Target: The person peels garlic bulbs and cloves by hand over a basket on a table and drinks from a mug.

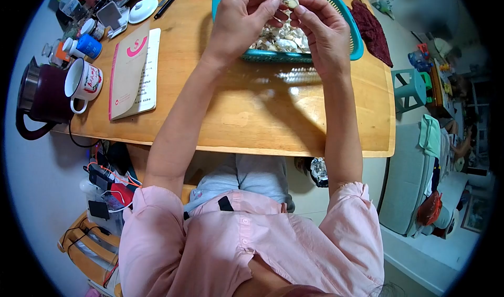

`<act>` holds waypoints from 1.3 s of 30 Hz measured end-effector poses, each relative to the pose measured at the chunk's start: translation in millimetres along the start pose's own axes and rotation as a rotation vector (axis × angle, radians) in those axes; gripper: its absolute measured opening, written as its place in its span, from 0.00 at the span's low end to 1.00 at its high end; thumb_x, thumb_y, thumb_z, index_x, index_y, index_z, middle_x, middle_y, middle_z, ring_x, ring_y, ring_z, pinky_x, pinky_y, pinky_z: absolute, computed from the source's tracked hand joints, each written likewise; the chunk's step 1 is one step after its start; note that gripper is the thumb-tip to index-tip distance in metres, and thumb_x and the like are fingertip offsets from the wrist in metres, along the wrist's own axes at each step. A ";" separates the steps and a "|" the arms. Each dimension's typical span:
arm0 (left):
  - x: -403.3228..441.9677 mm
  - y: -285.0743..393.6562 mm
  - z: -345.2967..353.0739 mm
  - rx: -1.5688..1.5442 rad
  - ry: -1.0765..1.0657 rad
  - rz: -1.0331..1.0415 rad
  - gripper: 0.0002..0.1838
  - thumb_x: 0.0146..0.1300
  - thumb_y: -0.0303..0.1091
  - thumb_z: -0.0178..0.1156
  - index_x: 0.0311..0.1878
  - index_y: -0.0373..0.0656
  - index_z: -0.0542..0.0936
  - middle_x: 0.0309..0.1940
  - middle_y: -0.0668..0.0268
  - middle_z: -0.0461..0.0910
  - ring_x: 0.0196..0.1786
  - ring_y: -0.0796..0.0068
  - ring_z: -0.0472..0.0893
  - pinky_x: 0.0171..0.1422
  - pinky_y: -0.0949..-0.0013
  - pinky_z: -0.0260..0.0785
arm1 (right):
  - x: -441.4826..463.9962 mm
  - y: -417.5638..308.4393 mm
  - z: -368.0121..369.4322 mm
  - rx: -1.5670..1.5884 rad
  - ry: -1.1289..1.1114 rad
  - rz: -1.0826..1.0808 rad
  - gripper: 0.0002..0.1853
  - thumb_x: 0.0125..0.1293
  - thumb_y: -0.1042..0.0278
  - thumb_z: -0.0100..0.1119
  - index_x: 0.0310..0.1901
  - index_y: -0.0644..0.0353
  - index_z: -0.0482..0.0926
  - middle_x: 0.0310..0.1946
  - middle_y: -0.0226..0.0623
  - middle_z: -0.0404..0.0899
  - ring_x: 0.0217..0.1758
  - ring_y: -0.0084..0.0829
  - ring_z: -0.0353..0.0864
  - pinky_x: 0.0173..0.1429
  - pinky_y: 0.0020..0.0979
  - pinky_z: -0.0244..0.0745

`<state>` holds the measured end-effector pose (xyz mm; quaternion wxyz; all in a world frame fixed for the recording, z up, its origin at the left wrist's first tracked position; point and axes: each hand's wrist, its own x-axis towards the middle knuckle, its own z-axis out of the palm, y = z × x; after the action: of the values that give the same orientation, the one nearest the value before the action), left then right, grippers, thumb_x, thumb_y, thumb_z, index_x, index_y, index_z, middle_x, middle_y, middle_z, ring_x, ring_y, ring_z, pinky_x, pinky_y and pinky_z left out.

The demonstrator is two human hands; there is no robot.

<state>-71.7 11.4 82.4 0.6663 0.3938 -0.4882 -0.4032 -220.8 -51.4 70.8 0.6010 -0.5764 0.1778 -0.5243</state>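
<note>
My left hand (249, 16) and my right hand (326, 28) meet over a teal plastic basket (358, 40) at the far side of the table. Between their fingertips is a small pale, roundish piece (289, 2), pinched from both sides; its exact kind cannot be made out. Many whitish and tan pieces (286, 40) of similar look lie heaped in the basket below. My fingers hide part of the held piece and of the heap.
On the wooden table (252, 113) lie a booklet (128, 71) and a black pen (172, 0). An enamel mug (84, 84), a dark kettle (44, 97) and several jars crowd the left edge. A dark red cloth (370, 32) lies right of the basket. A teal stool (408, 91) stands beyond.
</note>
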 end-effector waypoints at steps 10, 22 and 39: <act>10.8 -25.8 -21.3 0.172 -0.077 0.123 0.07 0.65 0.31 0.62 0.40 0.37 0.80 0.28 0.73 0.80 0.29 0.88 0.76 0.33 0.83 0.69 | -1.6 -0.8 4.3 -0.073 -0.044 0.027 0.11 0.62 0.72 0.65 0.44 0.66 0.80 0.33 0.33 0.82 0.35 0.21 0.80 0.40 0.21 0.76; 7.2 -8.3 -16.7 0.507 0.199 0.152 0.06 0.65 0.29 0.59 0.35 0.36 0.77 0.27 0.70 0.78 0.28 0.85 0.73 0.31 0.77 0.65 | -1.5 1.1 3.0 -0.133 -0.062 0.029 0.14 0.63 0.72 0.63 0.49 0.67 0.80 0.32 0.32 0.82 0.33 0.19 0.78 0.40 0.22 0.76; 4.8 -18.4 -9.5 0.464 -0.084 0.321 0.19 0.73 0.44 0.51 0.39 0.35 0.76 0.26 0.71 0.69 0.32 0.80 0.68 0.38 0.75 0.64 | -8.0 5.5 10.9 -0.336 -0.083 -0.037 0.16 0.72 0.56 0.54 0.38 0.63 0.76 0.27 0.27 0.73 0.29 0.17 0.70 0.32 0.21 0.66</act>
<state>-64.4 1.4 65.1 0.5931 0.4365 -0.6505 -0.1862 -212.6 -40.4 65.7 0.4933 -0.6931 0.2272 -0.4741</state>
